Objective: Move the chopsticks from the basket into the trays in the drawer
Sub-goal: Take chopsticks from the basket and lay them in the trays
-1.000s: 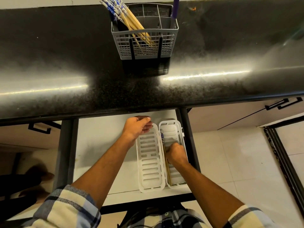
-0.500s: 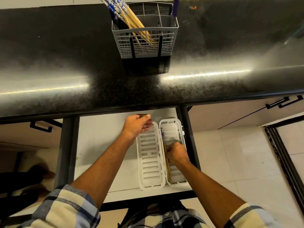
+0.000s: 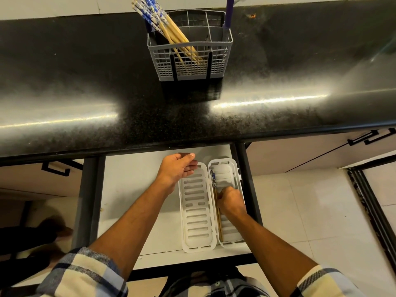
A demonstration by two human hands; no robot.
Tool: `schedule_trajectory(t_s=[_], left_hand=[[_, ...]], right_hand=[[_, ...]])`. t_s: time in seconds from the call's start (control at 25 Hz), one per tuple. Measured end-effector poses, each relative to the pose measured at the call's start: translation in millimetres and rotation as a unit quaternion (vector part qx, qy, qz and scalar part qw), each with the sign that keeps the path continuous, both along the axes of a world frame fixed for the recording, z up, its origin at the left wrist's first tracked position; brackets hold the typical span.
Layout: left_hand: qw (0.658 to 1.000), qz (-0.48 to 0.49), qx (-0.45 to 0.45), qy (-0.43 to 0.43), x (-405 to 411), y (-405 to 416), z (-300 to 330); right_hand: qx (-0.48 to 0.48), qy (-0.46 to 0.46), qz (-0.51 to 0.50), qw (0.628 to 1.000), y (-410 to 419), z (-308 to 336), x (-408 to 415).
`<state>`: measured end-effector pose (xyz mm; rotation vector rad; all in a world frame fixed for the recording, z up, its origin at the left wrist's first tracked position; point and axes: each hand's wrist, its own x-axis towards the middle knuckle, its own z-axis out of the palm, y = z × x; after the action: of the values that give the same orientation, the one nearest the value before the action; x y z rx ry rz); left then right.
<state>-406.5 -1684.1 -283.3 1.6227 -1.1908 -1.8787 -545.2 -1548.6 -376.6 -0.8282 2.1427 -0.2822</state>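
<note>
A grey wire basket (image 3: 218, 67) stands on the black counter, holding several wooden chopsticks (image 3: 171, 33) with blue-patterned tops that lean left. Below it, an open white drawer (image 3: 137, 189) holds two white slotted trays side by side. My left hand (image 3: 175, 170) rests with its fingers on the far end of the left tray (image 3: 197, 213), thumb apart. My right hand (image 3: 231, 202) is closed inside the right tray (image 3: 227, 170), over a few chopsticks (image 3: 219, 226) that lie along that tray's left wall, patterned ends pointing away from me.
The black counter edge (image 3: 192, 140) overhangs the back of the drawer. A purple handle (image 3: 228, 11) sticks up from the basket's right corner. Dark drawer rails (image 3: 246, 181) flank the drawer. White floor tiles (image 3: 310, 211) lie to the right.
Both hands stay almost where they were. My left thumb has straightened out over the left tray's far end. My right hand remains closed in the right tray.
</note>
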Motion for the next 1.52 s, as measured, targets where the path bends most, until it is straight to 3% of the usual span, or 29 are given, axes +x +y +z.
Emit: schedule_trajectory(t_s=[0.12, 0.24, 0.36, 0.52, 0.84, 1.16, 1.52], left_hand=[[0.998, 0.015, 0.027, 0.045, 1, -1, 24], [0.989, 0.029, 0.033, 0.142, 2, -19, 74], [0.978, 0.058, -0.047, 0.193, 0, -63, 135], [0.962, 0.126, -0.169, 0.173, -5, -122, 196], [0.953, 0.181, -0.238, 0.051, -9, -177, 222], [0.959, 0.179, -0.214, 0.049, 1, -193, 198], [0.937, 0.208, -0.263, 0.096, 16, -210, 215]], right_hand=[[-0.008, -0.006, -0.041, 0.999, -9, 33, -4], [-0.162, -0.037, -0.037, 0.985, -50, 113, -14], [-0.336, -0.061, -0.018, 0.940, -111, 212, -20], [-0.447, -0.013, 0.043, 0.893, -189, 287, -12], [-0.371, 0.141, 0.125, 0.909, -295, 307, 2], [-0.340, 0.206, 0.187, 0.898, -330, 280, -3], [-0.364, 0.195, 0.157, 0.897, -333, 310, -12]])
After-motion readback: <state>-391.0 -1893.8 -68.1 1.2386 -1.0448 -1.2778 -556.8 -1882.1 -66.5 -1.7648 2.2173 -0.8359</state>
